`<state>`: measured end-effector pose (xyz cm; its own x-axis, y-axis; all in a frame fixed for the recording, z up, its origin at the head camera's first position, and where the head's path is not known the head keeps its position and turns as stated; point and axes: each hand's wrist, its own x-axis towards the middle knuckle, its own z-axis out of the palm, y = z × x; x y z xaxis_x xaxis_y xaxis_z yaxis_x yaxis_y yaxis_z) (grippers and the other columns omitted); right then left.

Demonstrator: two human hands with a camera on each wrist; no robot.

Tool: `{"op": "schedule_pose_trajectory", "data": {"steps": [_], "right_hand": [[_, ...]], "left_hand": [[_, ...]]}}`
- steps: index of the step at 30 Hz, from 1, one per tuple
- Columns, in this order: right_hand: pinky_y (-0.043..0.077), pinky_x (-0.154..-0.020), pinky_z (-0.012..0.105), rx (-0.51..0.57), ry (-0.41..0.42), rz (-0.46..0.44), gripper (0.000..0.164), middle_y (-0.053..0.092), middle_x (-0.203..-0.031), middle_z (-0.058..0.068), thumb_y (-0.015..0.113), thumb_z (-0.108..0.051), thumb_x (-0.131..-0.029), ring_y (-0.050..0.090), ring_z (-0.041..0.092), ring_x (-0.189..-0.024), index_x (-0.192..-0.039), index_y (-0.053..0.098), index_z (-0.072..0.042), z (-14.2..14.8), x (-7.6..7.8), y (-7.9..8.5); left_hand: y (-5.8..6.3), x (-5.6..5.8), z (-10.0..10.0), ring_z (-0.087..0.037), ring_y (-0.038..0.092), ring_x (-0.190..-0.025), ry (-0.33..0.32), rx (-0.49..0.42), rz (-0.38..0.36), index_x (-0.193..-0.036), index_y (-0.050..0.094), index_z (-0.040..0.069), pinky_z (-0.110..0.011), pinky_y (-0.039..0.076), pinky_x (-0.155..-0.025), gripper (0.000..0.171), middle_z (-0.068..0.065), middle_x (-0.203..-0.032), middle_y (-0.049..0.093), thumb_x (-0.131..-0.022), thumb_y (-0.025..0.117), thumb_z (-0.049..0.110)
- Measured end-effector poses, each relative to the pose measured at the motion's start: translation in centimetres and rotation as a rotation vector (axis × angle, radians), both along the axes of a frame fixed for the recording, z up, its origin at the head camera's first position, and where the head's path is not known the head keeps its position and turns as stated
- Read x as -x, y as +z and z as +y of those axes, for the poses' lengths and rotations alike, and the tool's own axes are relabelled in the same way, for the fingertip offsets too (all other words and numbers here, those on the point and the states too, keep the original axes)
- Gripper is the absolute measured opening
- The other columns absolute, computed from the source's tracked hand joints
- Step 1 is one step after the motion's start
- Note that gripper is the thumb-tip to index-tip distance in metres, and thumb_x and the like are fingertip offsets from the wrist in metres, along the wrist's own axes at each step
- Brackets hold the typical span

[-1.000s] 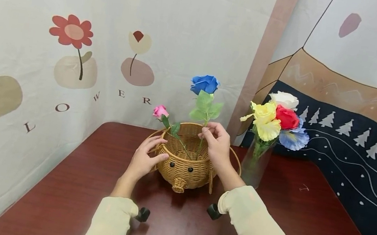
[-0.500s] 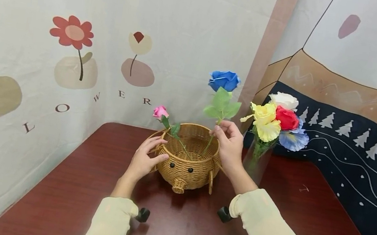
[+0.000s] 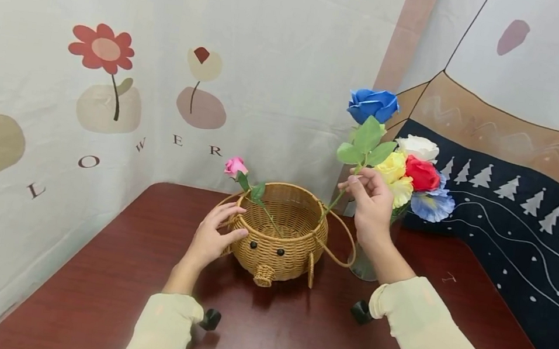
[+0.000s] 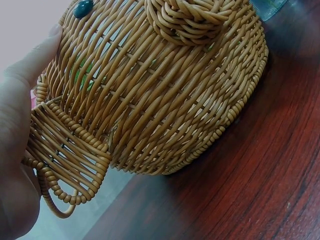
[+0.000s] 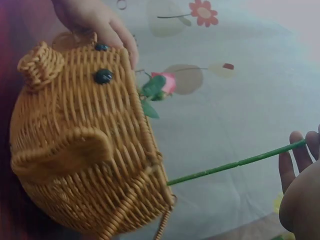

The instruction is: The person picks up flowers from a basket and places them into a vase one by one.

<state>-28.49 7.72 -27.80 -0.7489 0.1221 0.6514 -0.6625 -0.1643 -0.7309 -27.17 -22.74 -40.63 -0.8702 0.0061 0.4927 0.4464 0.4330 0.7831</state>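
A wicker basket [image 3: 294,262] with a pig's face stands on the table. My left hand [image 3: 208,239] holds its left side, fingers over the rim; in the left wrist view the thumb [image 4: 37,57] lies near a black eye. My right hand [image 3: 374,213] pinches an artificial blue rose [image 3: 373,106] below its leaves, right of the basket and higher than its rim. The green stem [image 5: 235,164] slants down to the basket's right rim, its lower end hidden behind the rim. A pink rose [image 3: 235,167] leans out over the left rim.
Behind my right hand stands a clear vase [image 3: 364,270] with white, yellow, red and light blue flowers. The basket's loop handle [image 3: 339,262] droops to the right over the dark red table [image 3: 258,337]. Printed cloths [image 3: 295,53] hang behind the table.
My right hand has moved right and up with the blue rose, and its stem has slid from the basket's middle to the right rim. The left hand stays on the basket.
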Motion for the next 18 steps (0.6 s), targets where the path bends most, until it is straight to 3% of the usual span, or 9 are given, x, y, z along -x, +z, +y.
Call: {"op": "schedule_pose_trajectory", "data": {"steps": [11,18], "right_hand": [[0.053,-0.070,0.023,-0.041,-0.065,-0.016,0.010,0.066,-0.075,0.005,0.060,0.002,-0.093,0.066,0.015,-0.070,-0.102,0.061,0.008,3.0,1.2,1.8],[0.054,-0.067,0.021,-0.040,-0.112,-0.034,0.009,0.062,-0.072,0.004,0.062,0.002,-0.092,0.066,0.013,-0.067,-0.101,0.063,0.003,5.0,1.9,2.9]], "left_hand": [[0.1,-0.2,-0.1,-0.027,0.043,-0.131,0.006,0.002,0.004,-0.122,0.065,0.016,-0.047,0.041,-0.103,0.043,-0.006,-0.142,0.048,-0.083,0.079,0.027],[0.1,-0.1,0.0,-0.026,0.044,-0.130,-0.002,0.001,0.020,-0.121,0.066,0.016,-0.046,0.041,-0.102,0.043,-0.008,-0.142,0.048,-0.082,0.080,0.026]]}}
